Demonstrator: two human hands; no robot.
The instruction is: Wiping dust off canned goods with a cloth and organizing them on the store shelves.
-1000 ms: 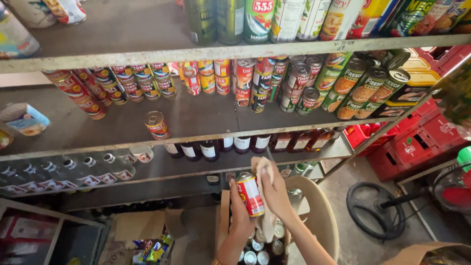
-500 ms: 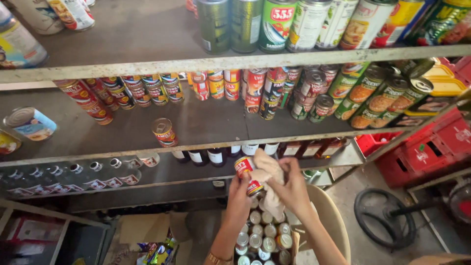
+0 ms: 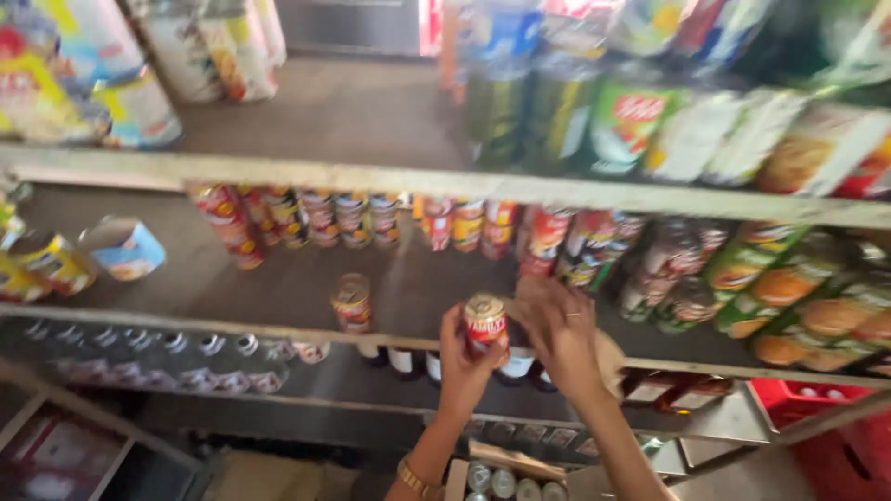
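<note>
Both hands have risen since half a second ago, carrying the red-labelled can (image 3: 484,325) from above the box of cans up to the front edge of the middle shelf (image 3: 278,283), and the camera has tipped upward so the top shelf (image 3: 343,116) now fills the upper half of the view.

Shelving of worn grey boards takes up most of the scene, with pale front edges running across it. On the top shelf stand tall tins and packets, green and white ones to the right, all badly blurred. The middle shelf carries a row of small red-labelled tins (image 3: 320,218) along its back, green-labelled tins (image 3: 789,297) crowded at the right, and a lone can (image 3: 352,302) standing upright near the front edge. A blue and white tub (image 3: 125,249) lies tilted at the left. Below, dark bottles (image 3: 167,357) stand in rows on a lower shelf. A red crate (image 3: 817,417) sits at the lower right, and a box of silver-topped cans (image 3: 506,481) lies beneath the hands.

The left hand (image 3: 461,366) has its fingers wrapped round the held can, gripping it upright just right of the lone can. The right hand (image 3: 561,334), wearing a ring, is beside the can with fingers curled; it seems to hold a pale cloth, though blur makes that uncertain.
</note>
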